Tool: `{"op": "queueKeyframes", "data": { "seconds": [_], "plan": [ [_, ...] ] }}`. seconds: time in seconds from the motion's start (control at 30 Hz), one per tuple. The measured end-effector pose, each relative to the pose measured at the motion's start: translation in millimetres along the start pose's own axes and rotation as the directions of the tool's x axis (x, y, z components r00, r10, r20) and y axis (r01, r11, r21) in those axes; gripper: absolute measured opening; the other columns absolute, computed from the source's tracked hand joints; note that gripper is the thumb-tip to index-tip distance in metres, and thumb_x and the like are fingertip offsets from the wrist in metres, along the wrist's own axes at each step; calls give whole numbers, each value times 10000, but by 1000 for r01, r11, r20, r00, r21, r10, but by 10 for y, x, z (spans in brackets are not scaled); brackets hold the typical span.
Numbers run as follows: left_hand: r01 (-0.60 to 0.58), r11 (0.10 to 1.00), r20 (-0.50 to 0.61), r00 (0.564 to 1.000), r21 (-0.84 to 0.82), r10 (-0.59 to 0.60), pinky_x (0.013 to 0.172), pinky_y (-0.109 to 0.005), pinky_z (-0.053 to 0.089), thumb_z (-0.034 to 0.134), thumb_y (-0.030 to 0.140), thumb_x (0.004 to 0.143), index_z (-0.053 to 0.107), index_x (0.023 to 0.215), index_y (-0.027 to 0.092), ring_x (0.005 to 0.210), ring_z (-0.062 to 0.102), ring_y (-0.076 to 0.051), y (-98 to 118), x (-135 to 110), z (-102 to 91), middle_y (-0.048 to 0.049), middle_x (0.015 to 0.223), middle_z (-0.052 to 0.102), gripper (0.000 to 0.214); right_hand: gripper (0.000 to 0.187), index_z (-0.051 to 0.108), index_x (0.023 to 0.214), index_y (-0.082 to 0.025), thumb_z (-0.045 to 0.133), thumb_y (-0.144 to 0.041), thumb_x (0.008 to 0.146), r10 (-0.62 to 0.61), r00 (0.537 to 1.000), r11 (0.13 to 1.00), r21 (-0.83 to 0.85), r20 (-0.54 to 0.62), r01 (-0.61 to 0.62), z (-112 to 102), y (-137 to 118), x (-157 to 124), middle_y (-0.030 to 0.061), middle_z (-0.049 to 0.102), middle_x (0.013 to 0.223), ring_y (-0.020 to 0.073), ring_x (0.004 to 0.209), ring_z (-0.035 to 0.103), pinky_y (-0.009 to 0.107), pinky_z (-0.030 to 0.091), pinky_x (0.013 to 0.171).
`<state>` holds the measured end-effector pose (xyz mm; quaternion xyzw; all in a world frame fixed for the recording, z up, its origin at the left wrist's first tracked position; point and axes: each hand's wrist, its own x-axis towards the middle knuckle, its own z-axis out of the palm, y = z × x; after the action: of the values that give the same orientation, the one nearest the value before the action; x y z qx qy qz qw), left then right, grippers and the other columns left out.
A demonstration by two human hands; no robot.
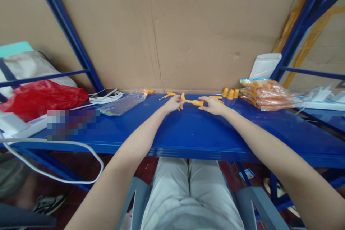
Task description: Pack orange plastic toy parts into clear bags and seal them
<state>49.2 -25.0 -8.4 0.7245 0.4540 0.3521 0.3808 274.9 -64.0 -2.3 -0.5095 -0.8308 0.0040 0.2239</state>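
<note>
An orange plastic tool (191, 101) with a flared end, a thin twisted middle and a ribbed handle stretches between my hands above the blue tabletop. My left hand (172, 104) has its fingers closed at the flared left end. At the ribbed right end, the thumb and forefinger of my right hand (212, 105) sit on either side of the handle. Just behind my left hand lies a small orange-handled drill bit (167, 95) with a spiral metal tip. Behind my right hand is another orange piece (216, 97), partly covered by the hand.
Orange caps (230, 94) stand near the cardboard back wall (188, 36). To their right are bagged orange tools (266, 97). On the left lie a clear plastic bag (124, 105), a phone on a coiled white cable (106, 96) and a red bag (45, 99). Blue posts (70, 36) flank the table.
</note>
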Motion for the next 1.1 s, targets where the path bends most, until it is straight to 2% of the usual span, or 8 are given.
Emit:
{"op": "queueKeyframes", "data": {
  "seconds": [0.13, 0.23, 0.5, 0.73, 0.8, 0.87, 1.0, 1.1],
  "plan": [
    [24, 999, -54, 998, 24, -23, 575, -195, 483, 559, 99, 872, 447, 1303, 151, 712, 642, -91, 68, -62, 20, -178, 1276, 560, 448, 509, 525, 1331, -170, 616, -308, 849, 69, 998, 995, -66, 7, -69, -13, -49, -17, 122, 589, 1320, 254, 1202, 566, 396, 435, 1007],
    [38, 998, -57, 998, 47, -35, 601, -198, 482, 577, 113, 859, 418, 1367, 172, 826, 647, -124, 120, -105, 23, -194, 1407, 463, 535, 493, 526, 1324, -163, 553, -396, 890, 176, 984, 975, -141, 9, -173, -32, -108, -39, 137, 651, 1223, 271, 1139, 608, 394, 472, 938],
    [12, 986, -47, 999, 163, -5, 768, -270, 519, 577, 139, 847, 543, 1256, 115, 960, 646, -179, 77, -62, 4, -169, 1330, 553, 411, 419, 605, 1159, -120, 421, -435, 953, 303, 952, 913, -274, -38, -302, 27, -225, -43, 194, 687, 1097, 297, 1055, 647, 373, 487, 847],
    [-71, 847, -66, 990, 527, 124, 1041, -326, 408, 546, 123, 825, 699, 1002, 129, 1127, 597, -235, 24, -15, -108, -115, 1133, 680, 234, 454, 565, 1200, -111, 380, -452, 964, 342, 937, 871, -350, -75, -346, 120, -125, 1, 227, 668, 1122, 306, 1061, 643, 403, 488, 854],
    [-13, 802, -112, 989, 597, 99, 1086, -354, 363, 533, 112, 817, 677, 1082, 137, 1217, 540, -258, 7, -28, -157, -124, 1215, 646, 302, 456, 553, 1215, -110, 388, -451, 961, 348, 934, 862, -364, -78, -352, 131, -101, 9, 233, 665, 1125, 306, 1065, 641, 404, 489, 852],
    [115, 757, -222, 974, 643, 40, 1121, -429, 310, 523, 88, 798, 592, 1234, 124, 1320, 436, -294, -12, -59, -220, -160, 1356, 545, 443, 465, 543, 1226, -108, 394, -458, 958, 358, 931, 855, -375, -76, -359, 125, -100, 12, 234, 666, 1118, 304, 1075, 637, 400, 488, 856],
    [444, 644, -475, 869, 623, -139, 1135, -585, 201, 514, 121, 784, 339, 1449, 111, 1440, 197, -331, -68, -136, -390, -190, 1540, 274, 688, 494, 533, 1223, -100, 409, -489, 943, 358, 930, 862, -353, -81, -363, 59, -138, -5, 234, 662, 1106, 315, 1094, 626, 394, 485, 865],
    [535, 625, -505, 827, 568, -249, 1138, -609, 158, 490, 170, 800, 276, 1488, 141, 1452, 152, -325, -140, -153, -507, -164, 1560, 236, 721, 474, 537, 1205, -96, 403, -469, 945, 344, 932, 869, -338, -116, -363, -27, -156, -34, 234, 655, 1117, 324, 1077, 630, 393, 485, 852]
  ]
}}
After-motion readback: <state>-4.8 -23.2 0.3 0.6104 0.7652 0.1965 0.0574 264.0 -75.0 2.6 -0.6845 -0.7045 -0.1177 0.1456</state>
